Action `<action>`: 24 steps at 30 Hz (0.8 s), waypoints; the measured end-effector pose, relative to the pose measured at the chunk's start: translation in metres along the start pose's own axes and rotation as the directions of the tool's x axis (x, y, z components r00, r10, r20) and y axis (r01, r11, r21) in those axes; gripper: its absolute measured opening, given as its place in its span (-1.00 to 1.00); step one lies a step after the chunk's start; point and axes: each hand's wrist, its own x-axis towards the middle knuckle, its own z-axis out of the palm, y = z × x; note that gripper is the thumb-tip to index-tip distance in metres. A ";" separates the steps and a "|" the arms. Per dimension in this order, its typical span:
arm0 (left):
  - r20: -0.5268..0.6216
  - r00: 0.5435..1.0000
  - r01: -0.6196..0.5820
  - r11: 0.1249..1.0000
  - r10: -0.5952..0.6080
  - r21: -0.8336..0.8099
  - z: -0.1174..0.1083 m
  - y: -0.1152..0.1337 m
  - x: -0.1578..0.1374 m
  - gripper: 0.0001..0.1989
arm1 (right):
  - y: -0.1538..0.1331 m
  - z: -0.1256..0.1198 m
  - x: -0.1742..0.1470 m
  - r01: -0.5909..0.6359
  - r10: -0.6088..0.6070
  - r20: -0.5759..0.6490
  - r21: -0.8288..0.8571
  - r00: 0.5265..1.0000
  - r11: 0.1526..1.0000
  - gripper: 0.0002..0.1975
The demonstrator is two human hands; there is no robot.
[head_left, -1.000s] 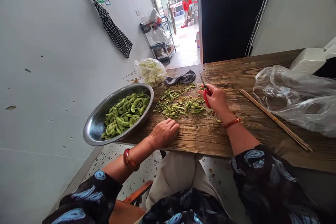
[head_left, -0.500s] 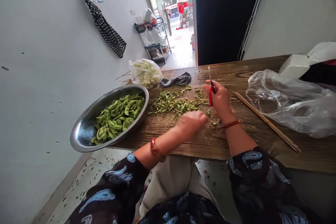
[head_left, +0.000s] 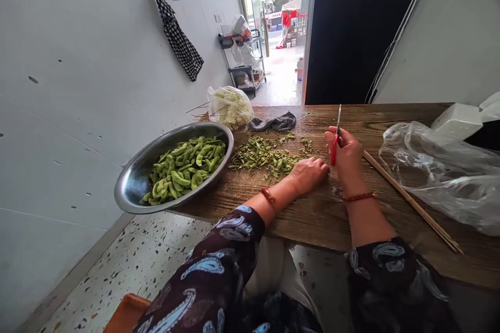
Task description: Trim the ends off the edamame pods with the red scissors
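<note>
In my right hand [head_left: 349, 161], the fingers are closed around red-handled scissors [head_left: 335, 146], whose blades point up and away from me. My left hand [head_left: 308, 176] is low over the wooden table, palm down, its fingers curled together; anything in them is hidden. Green trimmings [head_left: 261, 153], bits of pod tips and stems, lie spread just beyond and left of that hand. To the left stands a wide steel basin [head_left: 135, 179], tilted in view, holding a heap of green edamame pods [head_left: 187, 166].
A clear bag of pale vegetable pieces [head_left: 231, 109] and a dark grey cloth [head_left: 275, 122] lie behind the trimmings. Thin wooden sticks [head_left: 412, 202] and a crumpled plastic bag [head_left: 441, 161] are on the right. A trolley [head_left: 244, 62] stands near the doorway.
My view has turned, shifting the scene. My left hand has moved right and down onto the table, close to my right hand. The scissors are still in my right hand.
</note>
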 end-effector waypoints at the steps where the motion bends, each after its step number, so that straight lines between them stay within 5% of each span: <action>1: 0.014 0.999 0.042 0.999 -0.042 0.010 0.000 -0.008 0.006 -0.75 | -0.003 0.000 -0.001 -0.020 0.020 -0.024 0.013 0.999 1.000 -0.44; 7: -0.065 0.985 0.160 0.987 -0.159 0.010 -0.023 -0.012 0.006 -0.73 | -0.015 -0.002 -0.003 -0.073 0.077 -0.067 0.068 0.995 0.995 -0.47; 9: -0.082 0.994 0.078 0.997 -0.078 -0.003 -0.035 0.003 -0.016 -0.76 | -0.017 -0.002 -0.004 -0.073 0.078 -0.073 0.073 0.994 0.995 -0.47; 14: 0.144 0.983 -0.115 0.993 0.118 -0.032 -0.042 0.025 -0.089 -0.83 | -0.023 0.000 -0.006 -0.064 0.068 -0.063 0.062 0.996 0.996 -0.48; 18: 0.084 0.995 0.050 0.998 -0.048 -0.025 -0.030 -0.002 -0.106 -0.83 | -0.030 0.001 -0.008 -0.044 0.046 -0.045 0.038 0.998 0.998 -0.49; 24: -0.020 0.962 0.274 0.962 -0.274 0.014 -0.009 -0.072 -0.061 -0.81 | -0.030 0.002 -0.008 -0.033 0.033 -0.018 0.031 0.999 0.999 -0.48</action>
